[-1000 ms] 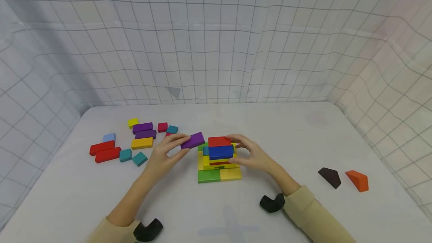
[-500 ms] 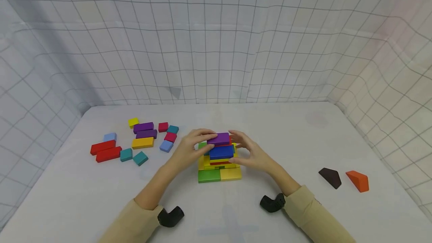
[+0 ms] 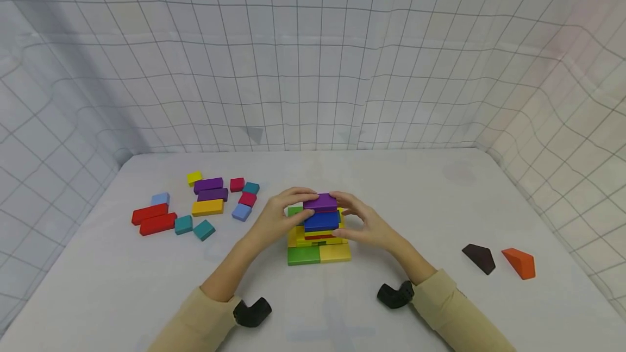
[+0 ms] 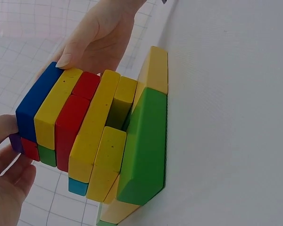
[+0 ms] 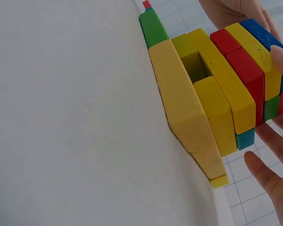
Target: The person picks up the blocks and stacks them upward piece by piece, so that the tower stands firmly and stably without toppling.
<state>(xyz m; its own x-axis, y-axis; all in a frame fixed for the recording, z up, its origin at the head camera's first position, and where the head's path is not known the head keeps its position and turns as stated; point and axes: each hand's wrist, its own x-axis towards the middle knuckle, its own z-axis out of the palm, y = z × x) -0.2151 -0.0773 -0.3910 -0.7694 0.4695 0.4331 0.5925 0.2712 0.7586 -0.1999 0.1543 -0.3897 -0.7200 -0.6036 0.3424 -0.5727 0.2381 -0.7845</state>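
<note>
A tower of coloured wooden blocks stands mid-table, with a green block (image 3: 303,255) and a pale yellow block (image 5: 179,94) at its base. Higher up are yellow and red layers and a blue block (image 3: 321,221). On top lies a purple block (image 3: 320,202), pinched at its left end by my left hand (image 3: 281,214). My right hand (image 3: 364,221) holds the tower's right side. Its thumb touches the end of the blue and yellow layers, while its index fingertip meets the purple block's right end. In the left wrist view, the purple block (image 4: 15,143) is mostly hidden.
Loose blocks lie on the left: red bars (image 3: 157,224), purple bars (image 3: 212,194), a yellow-orange bar (image 3: 207,207) and several small pieces. At right are a dark brown block (image 3: 479,258) and an orange block (image 3: 520,263). A white gridded curtain (image 3: 313,69) surrounds the table (image 3: 415,178).
My left hand has carried the purple block rightward onto the tower and shifted it slightly right. My right hand stays at the tower's side, its index finger now against the purple block.
</note>
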